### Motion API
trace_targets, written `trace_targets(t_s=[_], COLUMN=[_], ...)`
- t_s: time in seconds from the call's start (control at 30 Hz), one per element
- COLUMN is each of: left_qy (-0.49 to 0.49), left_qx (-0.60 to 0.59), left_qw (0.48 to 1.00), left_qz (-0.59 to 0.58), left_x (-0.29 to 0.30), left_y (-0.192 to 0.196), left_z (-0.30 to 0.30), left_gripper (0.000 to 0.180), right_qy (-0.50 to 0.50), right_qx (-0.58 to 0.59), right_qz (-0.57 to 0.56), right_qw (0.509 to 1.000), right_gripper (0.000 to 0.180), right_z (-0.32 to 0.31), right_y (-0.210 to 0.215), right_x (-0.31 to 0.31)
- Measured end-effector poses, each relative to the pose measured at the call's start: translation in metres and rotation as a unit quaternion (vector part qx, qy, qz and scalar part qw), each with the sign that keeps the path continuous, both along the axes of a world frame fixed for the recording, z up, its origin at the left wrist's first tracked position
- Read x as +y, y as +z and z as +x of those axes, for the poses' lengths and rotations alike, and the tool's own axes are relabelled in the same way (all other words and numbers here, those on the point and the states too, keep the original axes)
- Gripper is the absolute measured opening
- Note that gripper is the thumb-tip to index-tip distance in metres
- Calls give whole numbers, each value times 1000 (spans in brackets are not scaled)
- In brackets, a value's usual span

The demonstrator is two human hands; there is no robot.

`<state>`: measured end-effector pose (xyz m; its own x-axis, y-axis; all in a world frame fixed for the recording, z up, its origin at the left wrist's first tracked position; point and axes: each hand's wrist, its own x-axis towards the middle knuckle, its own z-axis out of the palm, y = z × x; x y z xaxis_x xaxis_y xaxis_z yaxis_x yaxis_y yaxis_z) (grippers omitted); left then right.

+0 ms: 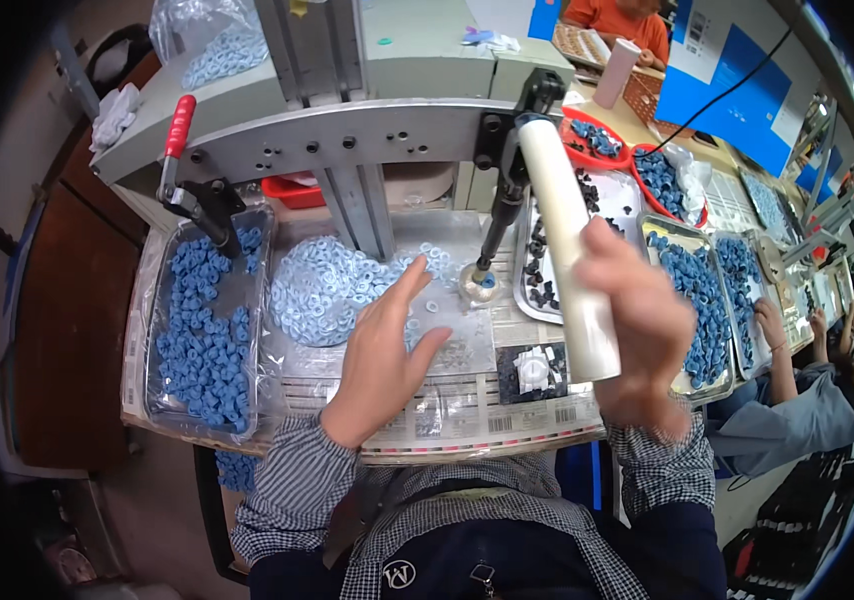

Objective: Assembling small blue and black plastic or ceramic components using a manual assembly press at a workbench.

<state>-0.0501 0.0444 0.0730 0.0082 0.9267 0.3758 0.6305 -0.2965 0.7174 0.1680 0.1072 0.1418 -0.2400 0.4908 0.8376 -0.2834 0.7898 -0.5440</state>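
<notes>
My left hand (382, 350) is open, its fingers stretched out at the near edge of a pile of light-blue rings (327, 290). Beside the long white handle (572, 260) of the right toggle clamp is my right hand (642, 315), blurred by motion. Its fingertips overlap the handle's edge; whether they grip it is unclear. The clamp's dark plunger (492, 235) points down at a small round fixture (479, 290), where a bit of blue shows. Near the table's front edge sits a white part on a dark block (534, 372).
A tray of blue parts (207, 340) stands left, below a red-handled clamp (179, 125). A steel beam (347, 138) spans the far side. To the right are a tray of black parts (537, 260), more blue-part trays (692, 290) and red baskets (597, 140). Other people work at right and far right.
</notes>
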Motion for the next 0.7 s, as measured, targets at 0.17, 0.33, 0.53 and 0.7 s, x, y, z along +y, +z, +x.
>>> trace_targets(t_s=[0.17,0.33,0.53,0.7], left_qy=[80,269,361,314], left_qx=[42,86,207,264], left_qw=[995,959,893,897], left_qz=[-30,-36,-171,-163], left_x=[-62,-94,-130,-100], left_y=[7,-2,-38,-52], left_z=[-54,-134,-232,-231], left_gripper=[64,61,62,52], right_qy=[-161,-198,-221,-257], right_qx=[-156,-339,-354,-391], right_qz=[-291,-211,-186,-178], right_qw=[930,895,889,866], right_gripper=[47,47,39,41], right_z=[24,19,8,16], right_y=[-59,-123,-161,-171], right_x=[82,130,154,169])
